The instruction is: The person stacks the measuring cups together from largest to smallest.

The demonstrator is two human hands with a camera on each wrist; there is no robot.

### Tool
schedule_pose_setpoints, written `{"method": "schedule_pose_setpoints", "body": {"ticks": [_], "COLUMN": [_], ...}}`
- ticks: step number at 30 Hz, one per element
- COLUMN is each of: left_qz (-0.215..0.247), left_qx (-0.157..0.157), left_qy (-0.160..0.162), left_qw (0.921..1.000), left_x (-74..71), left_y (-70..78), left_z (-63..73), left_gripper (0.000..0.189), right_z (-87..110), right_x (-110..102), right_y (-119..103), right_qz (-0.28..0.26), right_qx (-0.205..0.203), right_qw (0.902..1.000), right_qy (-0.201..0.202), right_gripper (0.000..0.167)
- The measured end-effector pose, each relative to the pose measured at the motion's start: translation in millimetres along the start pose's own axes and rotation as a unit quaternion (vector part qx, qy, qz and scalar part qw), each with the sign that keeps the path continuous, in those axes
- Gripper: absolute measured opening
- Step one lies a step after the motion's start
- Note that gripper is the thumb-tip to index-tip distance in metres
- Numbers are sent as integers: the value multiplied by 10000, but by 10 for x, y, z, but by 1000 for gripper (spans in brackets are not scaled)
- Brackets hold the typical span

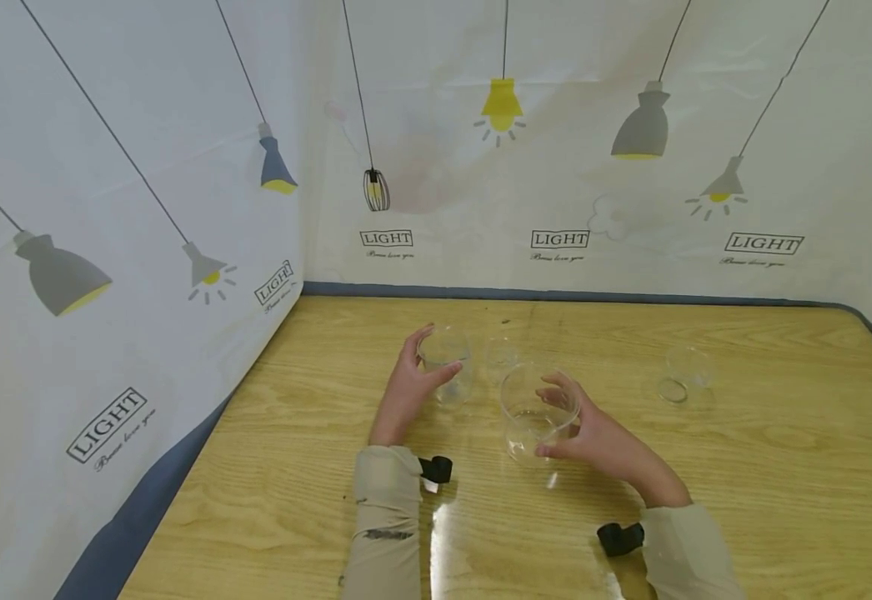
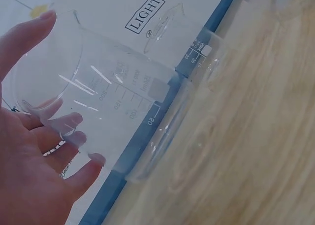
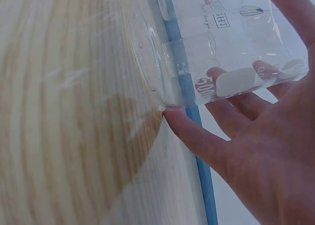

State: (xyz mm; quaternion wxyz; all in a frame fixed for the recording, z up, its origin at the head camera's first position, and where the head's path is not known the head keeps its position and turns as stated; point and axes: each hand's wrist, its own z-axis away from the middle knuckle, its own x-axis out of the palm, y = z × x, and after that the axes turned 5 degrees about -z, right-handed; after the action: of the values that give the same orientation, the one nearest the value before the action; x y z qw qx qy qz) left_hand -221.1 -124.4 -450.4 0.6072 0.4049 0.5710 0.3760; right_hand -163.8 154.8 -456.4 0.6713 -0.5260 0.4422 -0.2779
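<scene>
My left hand [image 1: 411,387] grips a clear glass beaker [image 2: 113,92] around its upper part, thumb on one side and fingers on the other. The beaker carries white graduation marks up to about 200. To the right, my right hand [image 1: 593,429] holds a larger clear beaker [image 1: 529,421], marked 500 in the right wrist view, with thumb and fingers spread round its side. Both beakers look upright, at or near the tabletop. Behind and between them stands a small graduated beaker [image 1: 502,354], touched by neither hand.
Farther right on the wooden table [image 1: 781,467] is another clear glass vessel [image 1: 689,367] with a ring-like edge; whether it stands or lies I cannot tell. A white curtain [image 1: 443,167] printed with lamps borders the table at the back and left.
</scene>
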Motion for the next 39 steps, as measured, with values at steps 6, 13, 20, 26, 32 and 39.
{"method": "schedule_pose_setpoints", "body": {"ticks": [6,13,20,26,32,39], "left_qz": [-9,58,43,-81,-75,-13], "left_qx": [85,128,50,273,377,542], "left_qy": [-51,-114,-148,-213,-266,-258], "left_qw": [10000,9998,9999,9994,9989,9982], "left_x": [-26,-43,-65,-84,-94,-107], "left_y": [76,116,152,181,194,213], "left_z": [16,5,16,34,24,31], "left_gripper": [75,75,78,79,77,78], "right_z": [-6,-9,-16,-22,-18,-11], "right_x": [0,-2,-5,-7,-7,-1], "right_y": [17,23,45,52,46,25], "right_qz": [-45,-49,-52,-77,-91,-89], "right_qx": [-6,-21,-22,-43,-39,-35], "right_qw": [10000,10000,10000,10000,9999,10000], "right_qy": [-20,-6,-3,-25,-40,-29], "right_gripper": [86,86,86,86,85,86]}}
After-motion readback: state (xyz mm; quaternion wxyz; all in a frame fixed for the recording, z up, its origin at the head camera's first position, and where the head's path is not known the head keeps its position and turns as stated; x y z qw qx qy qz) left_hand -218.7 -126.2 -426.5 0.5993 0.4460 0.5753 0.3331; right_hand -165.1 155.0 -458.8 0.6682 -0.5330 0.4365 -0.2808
